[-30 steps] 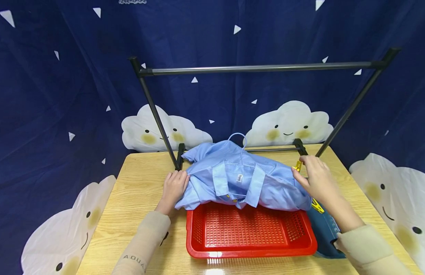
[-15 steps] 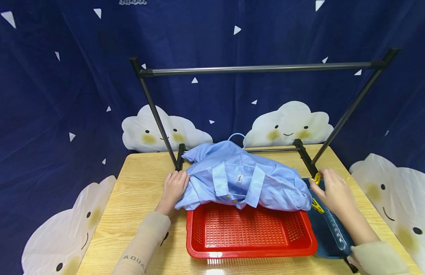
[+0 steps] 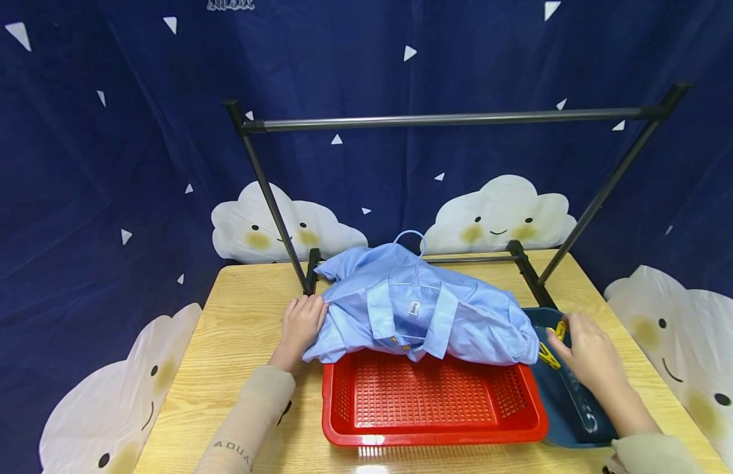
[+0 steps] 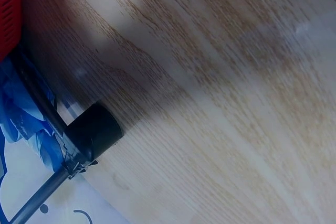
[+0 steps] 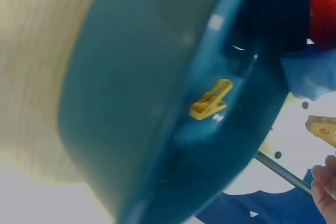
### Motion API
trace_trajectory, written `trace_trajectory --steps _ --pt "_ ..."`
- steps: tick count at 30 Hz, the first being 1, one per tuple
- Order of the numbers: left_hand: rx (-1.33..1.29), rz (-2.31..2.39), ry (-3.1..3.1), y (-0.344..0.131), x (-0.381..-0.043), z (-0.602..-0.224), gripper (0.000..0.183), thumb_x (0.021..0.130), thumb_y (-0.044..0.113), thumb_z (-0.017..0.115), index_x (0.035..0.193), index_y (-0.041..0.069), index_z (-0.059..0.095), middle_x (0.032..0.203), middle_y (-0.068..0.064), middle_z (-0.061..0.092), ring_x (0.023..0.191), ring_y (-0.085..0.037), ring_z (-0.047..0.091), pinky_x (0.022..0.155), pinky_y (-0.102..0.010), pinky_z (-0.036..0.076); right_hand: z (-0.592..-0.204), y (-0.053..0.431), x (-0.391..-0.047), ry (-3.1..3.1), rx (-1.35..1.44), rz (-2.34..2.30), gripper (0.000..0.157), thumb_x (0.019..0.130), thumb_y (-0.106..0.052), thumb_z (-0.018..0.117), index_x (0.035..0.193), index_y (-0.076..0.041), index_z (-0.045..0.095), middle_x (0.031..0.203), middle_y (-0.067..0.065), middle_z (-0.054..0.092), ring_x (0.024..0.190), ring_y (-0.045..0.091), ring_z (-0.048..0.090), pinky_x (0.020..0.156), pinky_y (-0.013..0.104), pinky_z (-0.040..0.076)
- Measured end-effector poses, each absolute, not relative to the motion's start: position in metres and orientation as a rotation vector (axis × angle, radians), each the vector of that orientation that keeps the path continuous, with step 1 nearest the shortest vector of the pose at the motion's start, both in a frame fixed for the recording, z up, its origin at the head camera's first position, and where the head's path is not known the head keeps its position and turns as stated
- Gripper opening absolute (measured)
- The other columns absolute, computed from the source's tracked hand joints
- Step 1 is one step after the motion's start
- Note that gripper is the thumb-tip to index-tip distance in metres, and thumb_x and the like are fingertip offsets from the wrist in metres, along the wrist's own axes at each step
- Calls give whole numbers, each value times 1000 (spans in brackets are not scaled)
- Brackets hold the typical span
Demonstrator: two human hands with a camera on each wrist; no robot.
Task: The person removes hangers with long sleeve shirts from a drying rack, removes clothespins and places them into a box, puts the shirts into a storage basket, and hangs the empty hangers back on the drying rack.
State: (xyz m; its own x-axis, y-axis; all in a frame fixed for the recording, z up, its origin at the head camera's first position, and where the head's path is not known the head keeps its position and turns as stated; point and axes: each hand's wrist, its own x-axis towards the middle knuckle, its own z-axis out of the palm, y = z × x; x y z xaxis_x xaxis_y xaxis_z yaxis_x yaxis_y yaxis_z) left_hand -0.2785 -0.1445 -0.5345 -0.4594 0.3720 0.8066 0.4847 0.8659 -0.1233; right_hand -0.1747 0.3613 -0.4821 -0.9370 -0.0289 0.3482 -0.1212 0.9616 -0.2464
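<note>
One blue shirt (image 3: 428, 306), long axis left-right, hanger hook (image 3: 409, 231) pointing away

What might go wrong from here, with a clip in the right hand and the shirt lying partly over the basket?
The right hand pinches the held clip at its fingertips, so it might slip and perhaps miss the bin or land on the loose clip inside.

The shirt covers the back of the basket, with the left hand only at one end; a nudged basket could shift it.
</note>
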Motion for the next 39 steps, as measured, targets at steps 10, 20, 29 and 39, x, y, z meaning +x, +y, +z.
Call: trace_trajectory --steps 10,20,29,39 --pt "-622 -142 -2089 -145 -278 -535 37 99 28 31 76 4 46 67 -8 50 62 -28 48 58 -35 35 -508 367 -170 -2793 138 329 33 79 -19 64 91 8 48 74 16 48 63 28 46 58 47 42" --pt "-610 -127 -2137 -145 -277 -534 36 99 28 30 77 4 46 69 -8 51 65 -27 50 60 -35 36 -526 365 -168 -2886 173 261 33 79 -23 65 86 5 47 71 10 44 59 23 42 52 38 38" --pt "-609 -130 -2131 -145 -277 -535 37 99 28 30 76 5 46 68 -8 51 64 -27 49 60 -35 36 -542 366 -168 -2985 153 247 39 79 -21 64 96 11 48 76 14 47 62 26 46 53 43 41" --pt "-612 -140 -2119 -144 -278 -535 36 98 28 32 76 4 46 67 -8 50 63 -27 50 59 -35 36 -554 364 -169 -3021 159 226 48 80 -21 62 105 16 47 89 26 53 72 35 52 61 50 45"
